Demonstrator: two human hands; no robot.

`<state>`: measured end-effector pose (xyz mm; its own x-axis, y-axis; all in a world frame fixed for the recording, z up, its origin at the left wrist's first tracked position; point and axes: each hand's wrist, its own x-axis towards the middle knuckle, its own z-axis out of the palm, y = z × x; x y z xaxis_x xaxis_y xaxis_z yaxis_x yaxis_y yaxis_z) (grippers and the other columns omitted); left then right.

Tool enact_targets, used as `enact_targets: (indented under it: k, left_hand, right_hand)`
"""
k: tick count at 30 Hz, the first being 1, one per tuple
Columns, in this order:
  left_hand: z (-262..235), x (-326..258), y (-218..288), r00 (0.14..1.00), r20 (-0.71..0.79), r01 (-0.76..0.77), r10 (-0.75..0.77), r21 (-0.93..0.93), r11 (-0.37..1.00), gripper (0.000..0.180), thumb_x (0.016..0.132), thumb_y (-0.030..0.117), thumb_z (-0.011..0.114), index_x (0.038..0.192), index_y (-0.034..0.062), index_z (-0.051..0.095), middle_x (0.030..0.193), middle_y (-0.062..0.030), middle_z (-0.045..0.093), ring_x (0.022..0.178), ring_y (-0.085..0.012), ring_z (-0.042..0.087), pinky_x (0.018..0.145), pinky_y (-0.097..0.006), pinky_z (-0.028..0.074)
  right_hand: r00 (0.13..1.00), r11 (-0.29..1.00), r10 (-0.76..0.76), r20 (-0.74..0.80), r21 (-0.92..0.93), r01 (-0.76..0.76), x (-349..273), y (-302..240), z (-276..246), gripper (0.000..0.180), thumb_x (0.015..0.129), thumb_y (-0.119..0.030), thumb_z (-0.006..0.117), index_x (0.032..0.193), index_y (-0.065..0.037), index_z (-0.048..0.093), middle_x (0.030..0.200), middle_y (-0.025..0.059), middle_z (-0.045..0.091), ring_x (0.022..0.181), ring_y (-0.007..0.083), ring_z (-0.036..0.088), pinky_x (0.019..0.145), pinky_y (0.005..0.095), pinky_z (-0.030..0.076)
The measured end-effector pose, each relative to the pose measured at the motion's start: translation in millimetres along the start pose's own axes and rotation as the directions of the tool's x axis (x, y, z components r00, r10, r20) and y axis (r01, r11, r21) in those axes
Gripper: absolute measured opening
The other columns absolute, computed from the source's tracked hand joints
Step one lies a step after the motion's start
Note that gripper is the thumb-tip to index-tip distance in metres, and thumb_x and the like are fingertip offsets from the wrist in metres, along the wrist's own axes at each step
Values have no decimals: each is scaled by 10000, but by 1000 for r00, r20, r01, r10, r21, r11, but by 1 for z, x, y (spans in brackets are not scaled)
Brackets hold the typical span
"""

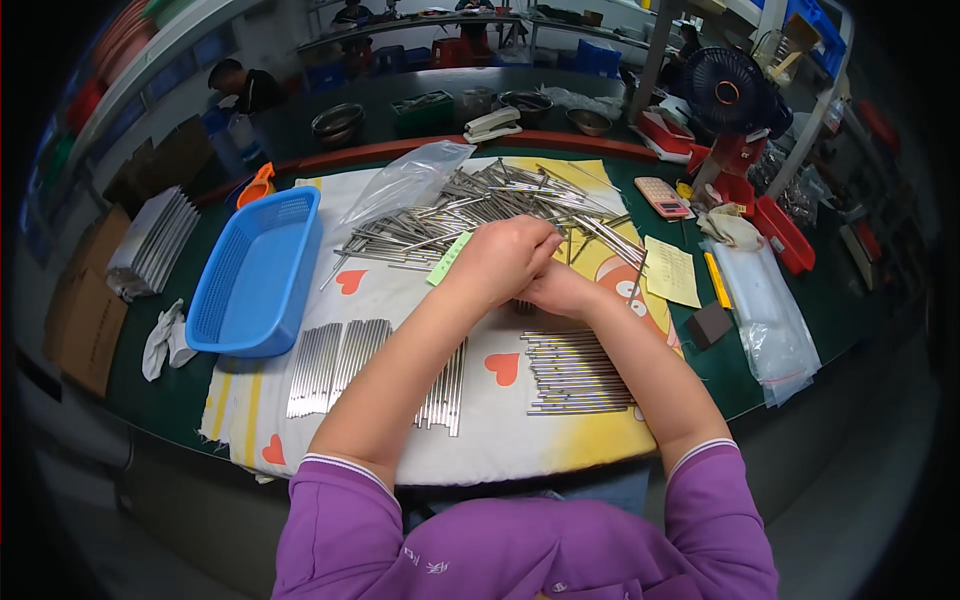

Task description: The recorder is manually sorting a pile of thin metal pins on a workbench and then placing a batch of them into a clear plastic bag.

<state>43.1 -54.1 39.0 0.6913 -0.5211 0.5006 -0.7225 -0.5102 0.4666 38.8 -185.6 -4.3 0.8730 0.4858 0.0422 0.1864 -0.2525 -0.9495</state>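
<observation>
My left hand [503, 255] is closed, its fingers curled over toward my right hand. Below and beside it my right hand [560, 288] is closed too, its fingers mostly tucked under the left. What lies between them is hidden; only a small dark patch like rod ends shows below. Just beyond both hands spreads a loose pile of thin metal rods [480, 200]. Nearer to me, several rods lie side by side in a neat row [578, 372] on the right. More aligned rods [340, 362] sit at the left, partly behind my left forearm. A green paper slip [450, 258] is by my left wrist.
A patterned cloth [500, 440] covers the green table. At the left stands a blue plastic basket [258, 270]. A clear plastic bag [405, 180] lies by the pile. On the right are a yellow note [671, 272], a dark block [709, 325], a calculator [663, 197] and plastic bags [765, 320].
</observation>
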Motion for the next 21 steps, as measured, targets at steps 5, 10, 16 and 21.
enact_targets:
  k: [5,10,16,21]
  left_hand:
    - [2,1,1,996,61,-68,71,-41,997,245,865,234,543,1033,70,614,1032,-119,613,926,-282,594,794,-345,481]
    - [-36,5,13,914,-388,-172,117,-110,979,428,906,325,515,1232,50,478,1191,-132,526,1088,-256,532,916,-315,419]
    - [-76,3,23,775,-629,-373,59,-381,846,364,925,320,500,1084,-4,552,1010,-121,582,919,-195,574,789,-279,456]
    - [-74,3,26,837,-543,-335,59,-425,841,406,953,339,432,1146,-6,524,1097,-103,589,1040,-168,548,928,-285,405]
  right_hand:
    - [985,999,-40,-169,-32,35,-1,6,3,142,824,-114,598,925,-16,580,818,62,610,768,142,577,659,278,456]
    - [976,959,-101,-192,243,147,-4,-29,-4,148,868,-216,600,858,-75,557,745,20,598,694,93,554,618,243,429]
    - [526,553,-784,-329,14,833,-15,-109,-34,350,885,-385,549,769,-68,460,633,19,459,699,158,536,728,332,450]
    - [970,974,3,-243,221,53,-14,6,2,175,915,-236,546,855,-77,502,707,6,577,654,82,543,597,230,429]
